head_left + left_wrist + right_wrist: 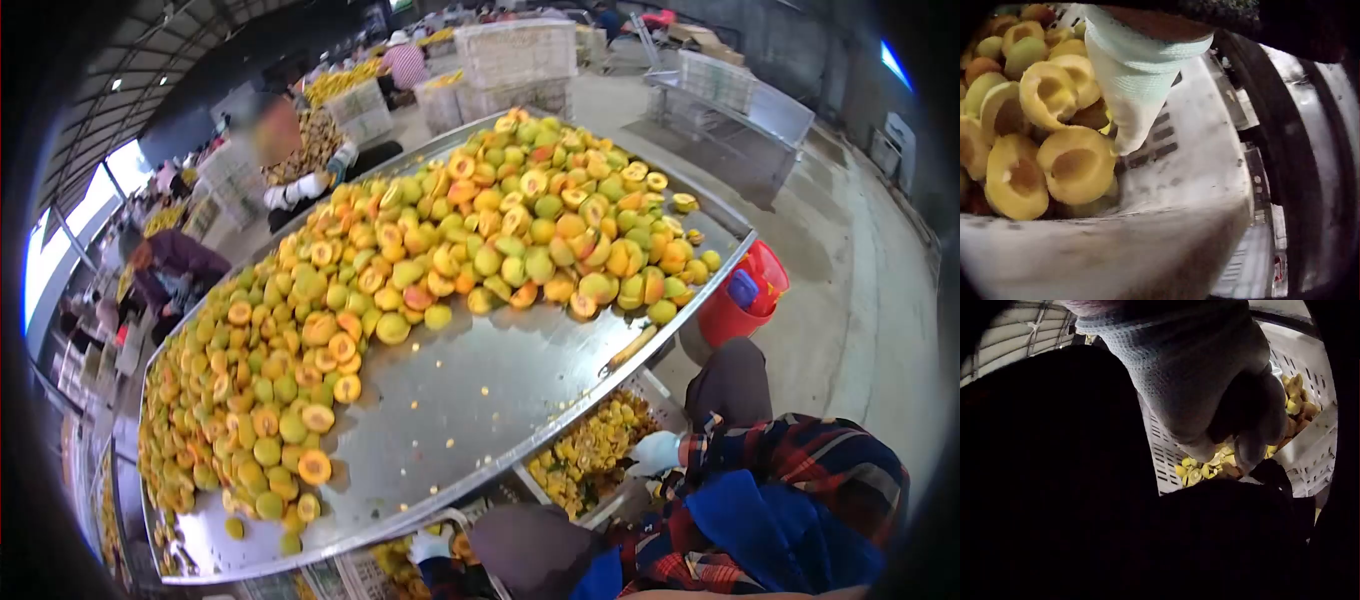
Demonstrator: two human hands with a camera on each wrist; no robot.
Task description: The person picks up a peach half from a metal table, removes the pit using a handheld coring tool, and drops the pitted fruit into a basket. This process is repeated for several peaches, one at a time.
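My left hand (430,545), in a pale knitted glove, is down in a white crate at the table's near edge. In the left wrist view its gloved finger (1129,128) points downward beside halved yellow peaches (1079,165) with hollow centres; its other fingers are hidden. My right hand (655,453), gloved too, hangs over another crate of yellow fruit pieces (590,450). In the right wrist view its fingers (1250,447) bend downward, with a dark shape below the fingertips; I cannot tell whether it holds anything.
A large metal table (450,400) carries a heap of peaches (480,220), many halved. Small pale bits dot its bare metal, and a long brownish piece (632,350) lies near the edge. A red bucket (740,300) stands right. People (175,265) and stacked crates (515,55) are beyond.
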